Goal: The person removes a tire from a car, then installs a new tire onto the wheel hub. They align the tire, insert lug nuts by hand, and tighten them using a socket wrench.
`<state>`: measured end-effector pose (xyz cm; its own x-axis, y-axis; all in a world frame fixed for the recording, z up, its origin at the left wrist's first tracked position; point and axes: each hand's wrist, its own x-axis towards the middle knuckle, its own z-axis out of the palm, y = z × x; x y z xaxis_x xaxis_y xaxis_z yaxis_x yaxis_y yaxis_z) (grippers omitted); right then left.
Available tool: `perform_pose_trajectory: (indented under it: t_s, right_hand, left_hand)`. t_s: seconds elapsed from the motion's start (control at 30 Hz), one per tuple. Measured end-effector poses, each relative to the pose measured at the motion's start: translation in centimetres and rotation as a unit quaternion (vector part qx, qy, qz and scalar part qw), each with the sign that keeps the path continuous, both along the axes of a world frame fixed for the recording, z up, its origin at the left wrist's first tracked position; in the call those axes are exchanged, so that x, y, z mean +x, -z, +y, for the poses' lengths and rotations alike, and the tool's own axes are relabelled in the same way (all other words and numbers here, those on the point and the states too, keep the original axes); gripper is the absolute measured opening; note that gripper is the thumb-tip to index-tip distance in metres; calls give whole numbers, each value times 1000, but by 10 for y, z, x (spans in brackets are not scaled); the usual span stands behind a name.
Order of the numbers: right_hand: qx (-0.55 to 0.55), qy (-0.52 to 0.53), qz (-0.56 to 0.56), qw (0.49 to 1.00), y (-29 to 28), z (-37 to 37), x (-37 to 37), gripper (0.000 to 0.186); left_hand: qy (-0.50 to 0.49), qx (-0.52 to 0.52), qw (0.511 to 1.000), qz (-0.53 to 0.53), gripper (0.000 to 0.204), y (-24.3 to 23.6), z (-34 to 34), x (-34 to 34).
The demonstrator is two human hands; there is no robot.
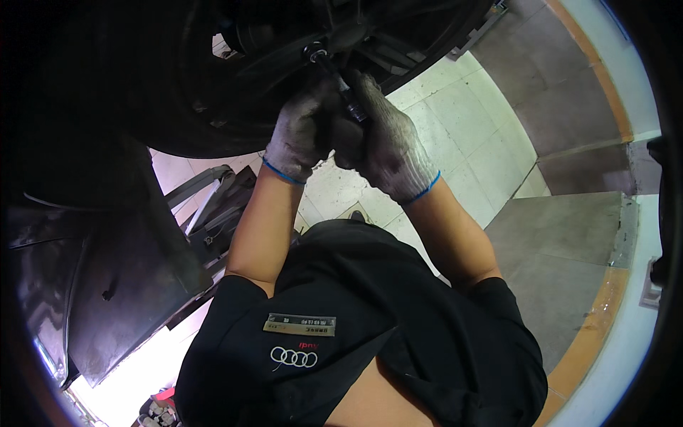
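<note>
A dark wheel (pixel 242 85) with spokes and a black tyre fills the upper left of the head view. Against it, close to the hub, sits the round head of a ratchet wrench (pixel 333 77), its shiny handle slanting down to the right. My right hand (pixel 390 139), in a grey-white knitted glove with a blue cuff, is closed around the handle. My left hand (pixel 302 128), gloved the same way, is closed just left of the handle. Its fingers are dark and partly hidden, so I cannot make out whether they grip the tool too.
Dark car bodywork (pixel 114 285) stands at the left, with a metal lift arm (pixel 203 185) beneath. Pale floor tiles (pixel 455 121) spread below the wheel. Grey tiled wall panels (pixel 562 242) with an orange border rise at the right. Small items (pixel 158 411) lie at the lower left.
</note>
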<state>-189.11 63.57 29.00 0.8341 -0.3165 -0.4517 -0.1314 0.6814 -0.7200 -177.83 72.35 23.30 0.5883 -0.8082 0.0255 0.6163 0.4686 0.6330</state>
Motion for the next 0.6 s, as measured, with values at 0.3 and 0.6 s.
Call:
perform_pose_trajectory:
  t_s: [0.3, 0.6]
  right_hand:
    - [-798, 130, -101, 580, 16, 6, -20, 35]
    - [-591, 78, -8, 803, 8, 8, -16, 35]
  left_hand:
    - [-12, 91, 996, -13, 48, -21, -3, -3]
    - [79, -123, 987, 69, 41, -2, 1, -3]
